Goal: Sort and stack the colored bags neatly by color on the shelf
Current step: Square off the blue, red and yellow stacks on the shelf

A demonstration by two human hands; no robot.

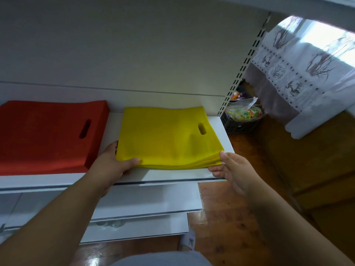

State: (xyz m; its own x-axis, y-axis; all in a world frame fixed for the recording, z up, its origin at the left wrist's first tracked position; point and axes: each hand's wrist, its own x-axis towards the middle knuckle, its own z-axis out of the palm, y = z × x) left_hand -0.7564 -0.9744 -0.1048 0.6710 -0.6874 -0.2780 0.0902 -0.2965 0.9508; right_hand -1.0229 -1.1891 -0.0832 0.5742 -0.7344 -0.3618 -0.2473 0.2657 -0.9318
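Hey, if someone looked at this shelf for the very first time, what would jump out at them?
Two blocks of colour on the white shelf: a thick red stack on the left and a thinner yellow stack beside it, apart, each with a handle slot. Next, the hands at the yellow stack's near corners: the left hand grips the left corner, thumb on top, and the right hand touches the right corner.

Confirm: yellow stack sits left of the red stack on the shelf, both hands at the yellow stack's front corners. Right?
Not quite. The head view shows the yellow stack to the right of the red stack on the shelf. The rest holds: left hand and right hand are at the yellow stack's front corners.
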